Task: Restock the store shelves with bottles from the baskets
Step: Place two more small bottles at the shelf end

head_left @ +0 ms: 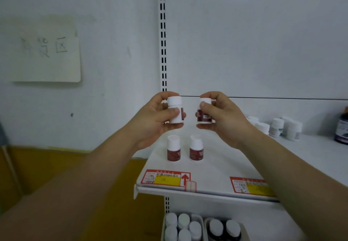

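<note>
I've got my left hand [160,112] wrapped round one small white-capped bottle [175,111] and my right hand [216,114] pinching another [204,113], both above the shelf [216,167] behind two standing bottles [184,149]; they look like light, rigid, smooth plastic, best gripped mid-body.

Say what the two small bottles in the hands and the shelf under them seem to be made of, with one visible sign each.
Bottle in the left hand and bottle in the right hand: probably plastic, opaque white and matt, with moulded caps and dark red, likely paper, labels. Shelf: probably white-painted sheet metal, smooth and thin, set against a slotted upright.
</note>
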`<state>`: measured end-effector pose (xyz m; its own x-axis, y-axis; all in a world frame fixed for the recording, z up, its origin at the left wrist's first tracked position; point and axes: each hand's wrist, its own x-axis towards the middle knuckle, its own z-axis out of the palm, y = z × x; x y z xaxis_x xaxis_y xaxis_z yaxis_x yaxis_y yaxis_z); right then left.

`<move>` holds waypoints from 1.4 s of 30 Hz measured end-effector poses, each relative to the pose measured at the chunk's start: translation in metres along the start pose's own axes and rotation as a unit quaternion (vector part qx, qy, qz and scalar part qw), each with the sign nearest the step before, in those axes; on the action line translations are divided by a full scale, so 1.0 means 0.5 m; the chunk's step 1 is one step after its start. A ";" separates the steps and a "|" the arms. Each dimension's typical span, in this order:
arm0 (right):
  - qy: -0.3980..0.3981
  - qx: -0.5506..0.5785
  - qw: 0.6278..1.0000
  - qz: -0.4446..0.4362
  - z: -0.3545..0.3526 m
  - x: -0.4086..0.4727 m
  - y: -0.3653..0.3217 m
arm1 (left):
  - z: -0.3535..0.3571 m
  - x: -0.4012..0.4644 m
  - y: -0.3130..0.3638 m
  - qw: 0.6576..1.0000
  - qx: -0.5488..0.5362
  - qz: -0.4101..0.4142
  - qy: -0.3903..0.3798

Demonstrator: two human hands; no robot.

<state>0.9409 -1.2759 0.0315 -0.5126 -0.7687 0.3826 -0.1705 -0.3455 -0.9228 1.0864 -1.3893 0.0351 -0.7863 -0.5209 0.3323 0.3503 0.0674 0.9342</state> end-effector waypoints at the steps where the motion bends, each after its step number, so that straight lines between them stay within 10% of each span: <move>1: -0.002 0.004 1.000 0.001 0.001 -0.001 -0.001 | 0.001 -0.001 0.000 1.000 -0.005 0.001 -0.005; 29: -0.004 0.039 0.999 0.028 -0.002 -0.013 -0.014 | 0.017 -0.013 0.007 0.998 -0.054 -0.020 -0.025; 42: -0.044 -0.126 0.988 -0.080 -0.002 -0.025 -0.017 | 0.006 -0.037 0.012 0.973 0.216 0.072 0.022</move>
<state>0.9478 -1.2630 0.0344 -0.3893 -0.7629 0.5162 -0.4528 -0.3295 -0.8285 1.1016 -1.3768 0.0349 -0.7183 -0.5152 0.4675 0.2011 0.4895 0.8485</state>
